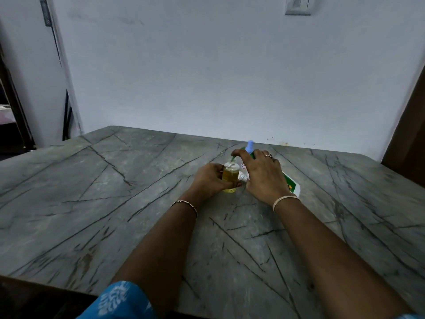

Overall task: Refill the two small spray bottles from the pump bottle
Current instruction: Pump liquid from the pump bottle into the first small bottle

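While left hand [210,178] grips small spray bottle [230,174] of yellow liquid, upright on bench [115,203], right hand [264,176] pinches green piece [233,158] at its neck. Green-white pump bottle [292,184] partly hidden under right hand; blue-capped spray bottle [250,145] just behind.

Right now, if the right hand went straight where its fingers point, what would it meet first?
The right hand would meet the neck of the small yellow bottle in the left hand; its fingertips seem almost there, though depth is unclear.
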